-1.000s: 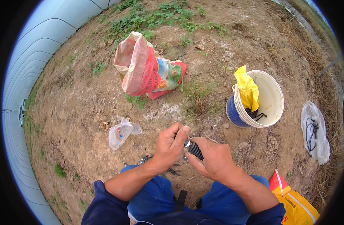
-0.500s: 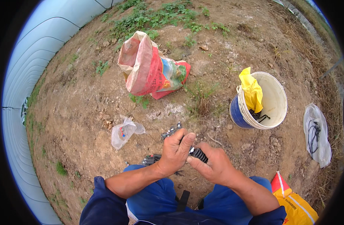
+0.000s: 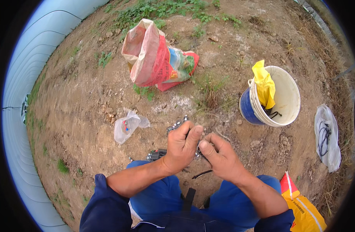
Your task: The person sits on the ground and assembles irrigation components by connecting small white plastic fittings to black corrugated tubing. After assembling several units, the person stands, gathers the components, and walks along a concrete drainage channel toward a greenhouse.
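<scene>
In front of my knees, my left hand (image 3: 181,147) is closed in a fist with the thumb on top. My right hand (image 3: 220,156) is closed too, its thumb and forefinger bent toward the left thumb. A small dark piece shows between the hands; most of it is hidden by the fingers. Just beyond my left hand lie silvery metal parts (image 3: 176,124) on the soil. Beside my left wrist are black ribbed parts (image 3: 157,154). Below my right hand a thin black strip (image 3: 202,174) shows above the ground between my knees.
A red-and-white woven sack (image 3: 162,62) stands open ahead. To its right, a blue-and-white bucket (image 3: 251,106) holds a yellow cloth or bag (image 3: 265,86). Clear plastic bags lie left (image 3: 127,127) and far right (image 3: 327,139). A yellow-and-red sack (image 3: 305,208) lies near my right elbow.
My right hand has turned and closed in toward the left thumb. The black ribbed piece that showed between the hands is now mostly hidden. The black strip below has come into sight.
</scene>
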Action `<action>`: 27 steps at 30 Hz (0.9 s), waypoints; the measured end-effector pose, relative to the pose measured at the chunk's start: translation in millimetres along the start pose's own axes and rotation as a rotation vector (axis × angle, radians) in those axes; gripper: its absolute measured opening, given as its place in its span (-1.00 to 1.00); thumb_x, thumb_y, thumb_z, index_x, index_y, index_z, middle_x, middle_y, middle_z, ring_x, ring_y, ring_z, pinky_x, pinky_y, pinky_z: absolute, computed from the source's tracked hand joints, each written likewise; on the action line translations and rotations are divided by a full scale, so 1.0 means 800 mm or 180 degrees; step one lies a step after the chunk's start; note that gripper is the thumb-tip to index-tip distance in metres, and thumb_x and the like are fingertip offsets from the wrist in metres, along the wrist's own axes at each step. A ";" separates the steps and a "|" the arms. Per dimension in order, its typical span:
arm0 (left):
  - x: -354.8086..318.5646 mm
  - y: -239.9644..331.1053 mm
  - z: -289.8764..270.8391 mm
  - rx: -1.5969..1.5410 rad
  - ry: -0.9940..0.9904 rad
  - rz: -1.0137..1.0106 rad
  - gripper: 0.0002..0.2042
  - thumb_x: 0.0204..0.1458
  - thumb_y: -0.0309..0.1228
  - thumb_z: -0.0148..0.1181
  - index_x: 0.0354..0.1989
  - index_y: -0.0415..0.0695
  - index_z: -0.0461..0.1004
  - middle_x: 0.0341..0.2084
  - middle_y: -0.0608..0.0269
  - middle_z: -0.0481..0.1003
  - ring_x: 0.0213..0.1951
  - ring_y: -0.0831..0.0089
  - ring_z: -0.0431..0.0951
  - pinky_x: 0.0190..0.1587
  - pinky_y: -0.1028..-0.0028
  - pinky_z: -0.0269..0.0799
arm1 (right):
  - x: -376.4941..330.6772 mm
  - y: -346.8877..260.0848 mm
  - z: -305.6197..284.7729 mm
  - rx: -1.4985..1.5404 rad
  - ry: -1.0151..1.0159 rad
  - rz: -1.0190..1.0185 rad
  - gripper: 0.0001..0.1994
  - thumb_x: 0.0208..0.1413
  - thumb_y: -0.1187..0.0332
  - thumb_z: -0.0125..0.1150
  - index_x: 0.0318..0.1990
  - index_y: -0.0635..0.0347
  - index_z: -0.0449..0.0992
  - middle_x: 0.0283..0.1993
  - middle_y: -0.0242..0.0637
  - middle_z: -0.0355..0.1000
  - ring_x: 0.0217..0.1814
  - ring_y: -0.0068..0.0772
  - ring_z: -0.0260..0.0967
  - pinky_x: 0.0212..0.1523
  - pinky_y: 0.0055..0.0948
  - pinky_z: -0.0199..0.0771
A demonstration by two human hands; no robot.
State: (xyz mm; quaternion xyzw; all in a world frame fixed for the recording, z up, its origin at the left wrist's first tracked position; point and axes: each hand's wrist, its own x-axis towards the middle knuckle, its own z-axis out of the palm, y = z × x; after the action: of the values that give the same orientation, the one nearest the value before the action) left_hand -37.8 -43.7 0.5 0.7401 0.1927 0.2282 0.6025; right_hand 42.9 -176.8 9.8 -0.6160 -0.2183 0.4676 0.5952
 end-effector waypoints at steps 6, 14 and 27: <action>-0.003 -0.008 -0.006 -0.0184 0.0107 -0.0080 -0.70 0.28 -0.34 0.11 -0.51 -0.19 0.32 -0.68 0.47 0.26 -0.54 0.73 0.16 -0.58 0.55 0.14 | 0.005 -0.008 0.004 0.0551 -0.0259 0.0435 -0.55 0.28 -0.07 0.09 -0.27 0.24 0.45 -0.51 -0.48 0.32 -0.43 -0.71 0.23 -0.45 -0.57 0.26; 0.009 -0.003 -0.005 -0.0115 -0.0001 -0.0286 -0.65 0.30 -0.27 0.07 -0.53 -0.20 0.33 -0.69 0.45 0.28 -0.56 0.73 0.19 -0.59 0.55 0.14 | 0.013 0.005 -0.001 0.0427 -0.0194 0.0167 -0.57 0.26 -0.02 0.14 -0.20 0.26 0.43 -0.46 -0.42 0.36 -0.45 -0.68 0.24 -0.47 -0.56 0.26; 0.029 -0.011 -0.033 -0.1077 -0.0835 -0.1592 -0.43 0.34 0.03 -0.24 -0.34 -0.26 0.49 -0.64 0.20 0.46 -0.77 0.58 0.32 -0.74 0.56 0.27 | 0.014 -0.012 -0.031 0.0348 -0.0244 0.0535 -0.67 0.29 0.13 0.13 -0.08 0.27 0.44 -0.41 -0.39 0.44 -0.43 -0.67 0.29 -0.45 -0.61 0.23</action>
State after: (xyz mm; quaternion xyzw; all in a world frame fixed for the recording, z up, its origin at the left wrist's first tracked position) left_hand -33.6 -7.9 -1.1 0.5824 0.2486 0.0048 0.7739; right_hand 71.7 -179.1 11.8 -0.5805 -0.1627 0.5502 0.5778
